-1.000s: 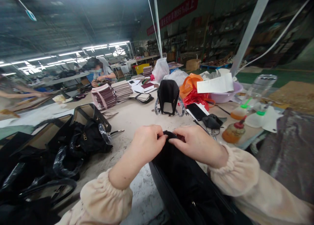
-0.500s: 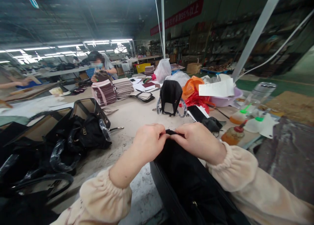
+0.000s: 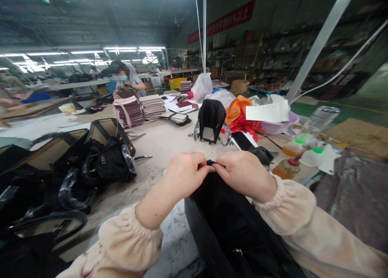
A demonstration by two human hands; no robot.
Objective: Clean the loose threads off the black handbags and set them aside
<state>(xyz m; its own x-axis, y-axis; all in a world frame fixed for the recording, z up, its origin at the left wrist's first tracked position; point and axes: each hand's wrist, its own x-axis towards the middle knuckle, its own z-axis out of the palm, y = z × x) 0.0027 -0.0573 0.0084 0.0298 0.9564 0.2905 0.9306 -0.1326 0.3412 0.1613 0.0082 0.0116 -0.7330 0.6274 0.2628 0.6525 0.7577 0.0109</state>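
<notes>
A long black fabric bag with a dark, open interior (image 3: 239, 225) lies directly below and between the hands, its body running back toward the wearer at the lower right. The left hand (image 3: 186, 172) and right hand (image 3: 247, 176) meet at its far end, each pinching the rim between thumb and curled fingers, fingertips almost touching. A small gold-coloured metal zip pull (image 3: 238, 251) shows inside the bag, well apart from both hands.

Beyond the hands, a small black bag with clear-plastic-wrapped handles (image 3: 212, 114) stands upright on the pale, stained tabletop (image 3: 166, 142). To its right are a flat black phone (image 3: 241, 140) and a red-capped bottle of amber liquid (image 3: 286, 169). On the left sit several black bags with beige linings (image 3: 113, 160); behind them rises a maroon-edged stack of flat pieces (image 3: 131, 114).
</notes>
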